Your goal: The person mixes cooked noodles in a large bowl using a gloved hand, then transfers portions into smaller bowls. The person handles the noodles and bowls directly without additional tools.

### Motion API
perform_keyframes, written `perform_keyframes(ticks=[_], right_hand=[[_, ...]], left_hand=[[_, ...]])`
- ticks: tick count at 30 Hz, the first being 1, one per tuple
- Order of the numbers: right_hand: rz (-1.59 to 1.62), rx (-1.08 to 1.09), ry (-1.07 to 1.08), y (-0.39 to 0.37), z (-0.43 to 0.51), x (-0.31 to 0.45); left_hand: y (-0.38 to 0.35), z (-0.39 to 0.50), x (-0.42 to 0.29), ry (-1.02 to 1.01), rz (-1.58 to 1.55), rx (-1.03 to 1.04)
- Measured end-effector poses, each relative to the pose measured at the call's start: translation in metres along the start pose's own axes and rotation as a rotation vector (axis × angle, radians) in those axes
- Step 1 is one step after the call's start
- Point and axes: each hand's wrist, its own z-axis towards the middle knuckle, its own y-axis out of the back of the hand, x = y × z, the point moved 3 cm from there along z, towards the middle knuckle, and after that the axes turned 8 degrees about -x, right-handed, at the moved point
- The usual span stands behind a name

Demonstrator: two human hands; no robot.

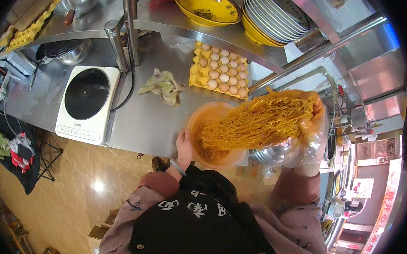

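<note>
My right hand (309, 140), in a clear plastic glove, grips a large bundle of thin orange-brown noodles (256, 119). The bundle hangs slanting down to the left, and its lower end reaches into an orange plastic bowl (194, 117). My bare left hand (184, 145), with a bracelet at the wrist, rests against the left side of that bowl near the counter's front edge. How firmly its fingers hold the rim cannot be told. Left of the bowl a crumpled cloth (164, 87) lies on the steel counter (147, 123).
An induction cooker (86, 102) stands on the left. Behind the bowl is a yellow tray of eggs (221, 70). The shelf above holds a yellow bowl (209, 7) and stacked plates (274, 19). A steel post (129, 24) rises between cooker and cloth. A metal bowl (273, 154) is partly hidden beneath the noodles.
</note>
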Motion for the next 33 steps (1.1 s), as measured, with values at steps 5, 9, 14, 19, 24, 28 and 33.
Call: perform_keyframes(ticks=[5, 9, 14, 19, 24, 28, 33], right_hand=[[-0.112, 0.0, 0.185, -0.016, 0.009, 0.047], [-0.097, -0.102, 0.282, -0.025, 0.013, 0.076], [-0.472, -0.193, 0.673, -0.028, 0.014, 0.105], [-0.188, -0.245, 0.346, -0.013, 0.003, 0.059], [-0.82, 0.385, -0.331, 0.005, -0.022, -0.11], [-1.371, 0.565, -0.116, 0.031, -0.048, -0.182], [-1.087, 0.272, -0.3, 0.021, -0.063, -0.264]], left_hand=[[0.005, -0.004, -0.006, 0.164, -0.071, 0.104], [0.007, -0.006, -0.014, 0.164, 0.001, 0.147], [0.007, -0.007, -0.016, 0.16, 0.012, 0.194], [0.009, -0.005, -0.016, 0.15, 0.043, 0.215], [0.007, -0.006, -0.022, 0.154, 0.057, 0.195], [0.007, -0.007, -0.026, 0.127, 0.112, 0.206], [0.008, -0.007, -0.021, 0.147, 0.153, 0.191]])
